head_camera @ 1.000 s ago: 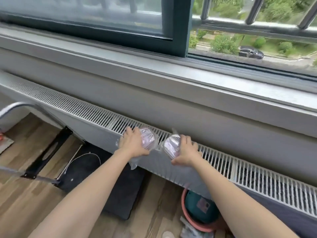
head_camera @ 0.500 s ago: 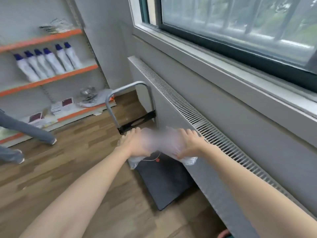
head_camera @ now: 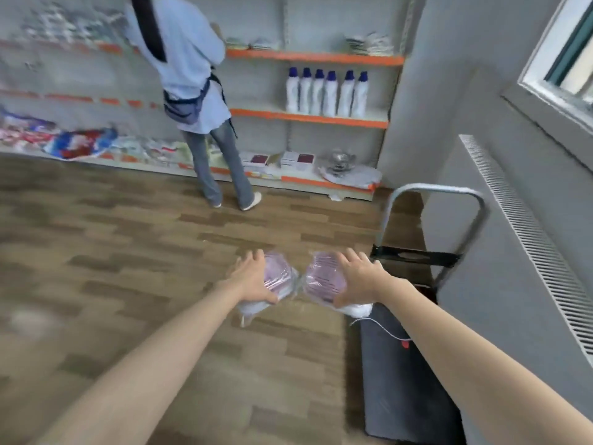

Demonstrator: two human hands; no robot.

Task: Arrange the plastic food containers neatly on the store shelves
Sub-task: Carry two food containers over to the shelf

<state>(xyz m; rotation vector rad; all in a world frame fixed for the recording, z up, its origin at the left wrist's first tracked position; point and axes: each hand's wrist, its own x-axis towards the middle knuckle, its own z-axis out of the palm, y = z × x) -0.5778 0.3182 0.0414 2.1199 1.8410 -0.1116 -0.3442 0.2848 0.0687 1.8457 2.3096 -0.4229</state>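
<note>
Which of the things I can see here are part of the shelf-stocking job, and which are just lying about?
Part of the job:
- left hand holding a wrapped pack of containers
- right hand holding a second wrapped pack
- store shelves

Just there:
- white bottles
- platform trolley
- another person at the shelves
- radiator

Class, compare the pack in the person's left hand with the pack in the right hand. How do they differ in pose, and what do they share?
The left pack shows its lid more edge-on, tilted right; the right pack shows a wider lid, tilted left. The left pack hangs over the wooden floor; the right pack is by the trolley. Both are clear bagged packs with pinkish lids, each gripped by one hand: left hand, right hand.
</note>
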